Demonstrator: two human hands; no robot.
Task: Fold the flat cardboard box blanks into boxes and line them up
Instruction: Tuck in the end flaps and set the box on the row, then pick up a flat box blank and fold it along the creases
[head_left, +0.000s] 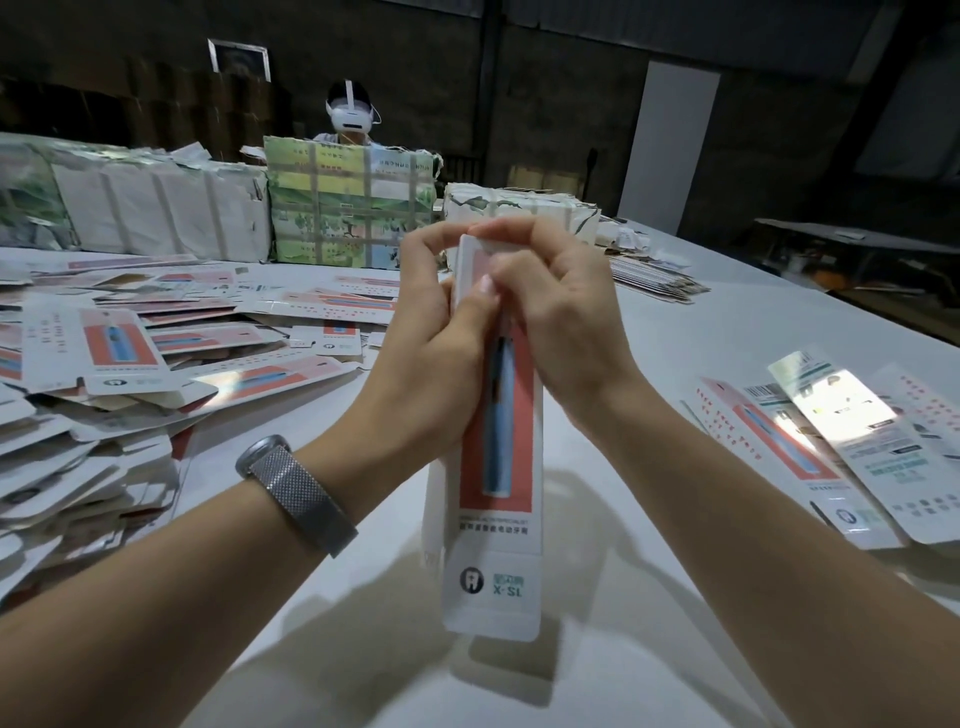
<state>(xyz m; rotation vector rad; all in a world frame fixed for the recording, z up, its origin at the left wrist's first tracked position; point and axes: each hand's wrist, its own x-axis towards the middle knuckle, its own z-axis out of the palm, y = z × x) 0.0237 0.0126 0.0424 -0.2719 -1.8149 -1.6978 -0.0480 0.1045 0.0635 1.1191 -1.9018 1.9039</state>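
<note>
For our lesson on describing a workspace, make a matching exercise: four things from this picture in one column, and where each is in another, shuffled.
Things:
1. box
2. pile of blanks
3. finished boxes
4. wrapped bundles

Places:
A. lying side by side on the table, right of the hands
B. stacked along the far edge
C. held upright in the left hand and right hand
D. spread loosely on the left

Pairs: 1-C, 2-D, 3-A, 4-B
</note>
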